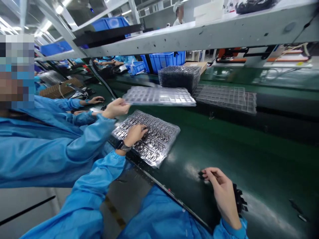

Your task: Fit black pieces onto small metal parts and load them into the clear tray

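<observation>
Left hand (134, 134) open, fingertips resting, no grasp, on clear plastic blister tray (164, 132) of small dark parts (152, 146), flat along near edge of dark-green conveyor belt (249, 159); right hand (221, 196) clenched on black toothed plastic strip (239, 199), just past that edge.

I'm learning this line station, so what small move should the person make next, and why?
Probably bring the right hand and its black parts over to the clear blister tray. The left hand rests on that tray and seems to steady it, while the right hand sits off to the side above the green conveyor belt.
</observation>
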